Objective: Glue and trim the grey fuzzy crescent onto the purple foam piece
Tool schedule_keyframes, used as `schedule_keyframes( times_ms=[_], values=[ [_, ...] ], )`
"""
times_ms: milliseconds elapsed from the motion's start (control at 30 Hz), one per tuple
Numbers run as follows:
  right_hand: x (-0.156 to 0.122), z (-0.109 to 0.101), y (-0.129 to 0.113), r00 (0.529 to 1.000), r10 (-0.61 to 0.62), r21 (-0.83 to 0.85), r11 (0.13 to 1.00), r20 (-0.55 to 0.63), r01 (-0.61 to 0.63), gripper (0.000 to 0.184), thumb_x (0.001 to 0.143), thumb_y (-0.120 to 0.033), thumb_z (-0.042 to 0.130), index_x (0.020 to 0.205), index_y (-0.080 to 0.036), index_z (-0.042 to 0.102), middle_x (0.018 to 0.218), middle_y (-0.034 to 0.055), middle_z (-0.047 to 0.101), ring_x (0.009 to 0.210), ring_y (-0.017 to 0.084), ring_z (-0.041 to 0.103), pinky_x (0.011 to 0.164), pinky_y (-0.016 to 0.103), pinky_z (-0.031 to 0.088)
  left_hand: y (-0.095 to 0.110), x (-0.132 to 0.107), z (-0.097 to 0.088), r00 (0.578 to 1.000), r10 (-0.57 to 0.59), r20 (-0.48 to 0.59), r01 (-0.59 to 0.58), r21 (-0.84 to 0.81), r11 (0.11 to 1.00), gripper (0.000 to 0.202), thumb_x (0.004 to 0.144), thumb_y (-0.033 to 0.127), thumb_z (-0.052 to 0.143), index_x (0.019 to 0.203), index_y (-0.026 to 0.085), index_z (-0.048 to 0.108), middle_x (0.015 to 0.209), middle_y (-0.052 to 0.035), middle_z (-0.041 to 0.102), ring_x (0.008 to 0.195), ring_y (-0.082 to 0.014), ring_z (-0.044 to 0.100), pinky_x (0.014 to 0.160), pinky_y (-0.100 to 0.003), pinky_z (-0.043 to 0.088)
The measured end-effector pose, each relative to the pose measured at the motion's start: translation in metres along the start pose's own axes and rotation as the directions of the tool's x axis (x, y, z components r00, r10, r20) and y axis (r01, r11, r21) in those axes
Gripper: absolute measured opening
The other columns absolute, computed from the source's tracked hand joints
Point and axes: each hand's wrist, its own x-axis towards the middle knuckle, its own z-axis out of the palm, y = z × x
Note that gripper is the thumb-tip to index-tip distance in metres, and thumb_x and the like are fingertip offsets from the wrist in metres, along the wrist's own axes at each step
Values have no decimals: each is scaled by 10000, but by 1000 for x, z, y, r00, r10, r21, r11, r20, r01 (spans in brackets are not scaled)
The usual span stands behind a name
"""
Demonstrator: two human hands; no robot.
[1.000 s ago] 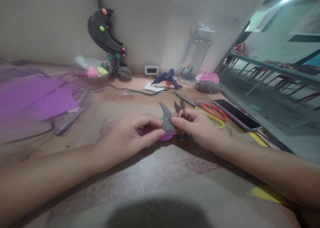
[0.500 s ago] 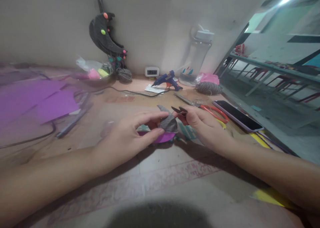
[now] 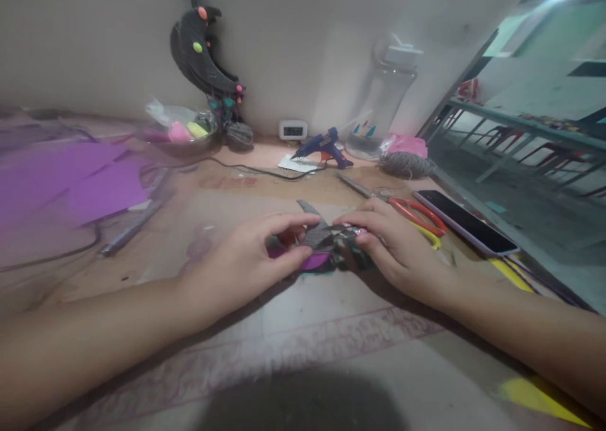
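Pinched between the thumb and fingers of my left hand [image 3: 255, 251] is a small grey yarn-wrapped piece [image 3: 318, 236] with a pointed upper end. A purple edge [image 3: 316, 260] shows beneath it, partly covered by my thumb. My right hand [image 3: 395, 242] is closed close to the piece's right side, its fingers around a small dark two-pointed tool [image 3: 338, 232]. That tool is blurred and mostly hidden by the fingers. Both hands are low over the plastic-covered table [image 3: 265, 355].
Behind the hands lie orange-handled scissors [image 3: 416, 215], a blue glue gun [image 3: 322, 146] and a phone [image 3: 464, 221]. Grey yarn [image 3: 407, 165] sits beside a clear bottle [image 3: 379, 112]. Purple sheets [image 3: 104, 188] spread at left, near a bowl [image 3: 184, 146] and a small clock [image 3: 293, 130].
My right hand has lowered and turned palm-down, bringing the dark tool against the grey piece's right side. My left hand keeps its pinch. The view has shifted slightly.
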Motion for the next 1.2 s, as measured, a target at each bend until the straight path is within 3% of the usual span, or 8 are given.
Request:
schedule_keyframes(
  times_ms=[167,400,767,967,1200],
  values=[
    [-1,5,3,1000,-15,-17,1000,-24,15,233,970,-288,455,1113,-168,595,937,86,625,871,206,576,761,347,462,-2,0,0,1000,1,11,-2,26,1000,382,867,299,634,1248,288,633,988,9,733,768,-119,653,717,-220,536],
    [-4,5,-7,982,-190,-200,963,-18,182,346,957,-331,493,1239,-154,586,856,69,598,796,199,543,697,328,428,1,-4,-2,992,116,-40,-114,49,992,370,874,246,621,1242,269,637,1039,-6,721,835,-126,652,779,-239,538],
    [-2,-1,-7,972,-225,-267,943,-66,200,236,952,-290,518,1090,-169,666,746,38,580,671,156,481,618,296,352,-2,-4,2,973,230,-16,-228,90,970,388,892,215,598,1276,269,602,996,-14,711,822,-130,643,770,-246,540],
    [-2,0,-7,979,-196,-301,938,-50,172,259,958,-318,503,1089,-177,676,754,46,591,682,161,491,621,300,340,0,-5,3,970,243,-13,-240,96,966,379,893,210,600,1271,239,605,1058,-32,712,892,-138,651,813,-244,527],
    [0,-1,-8,985,-167,-263,953,-41,150,281,967,-332,486,1085,-162,676,752,50,599,679,160,506,628,297,361,0,-5,2,972,237,-12,-235,85,968,385,891,207,600,1275,241,602,1014,-23,711,853,-134,650,779,-242,530]
  ],
)
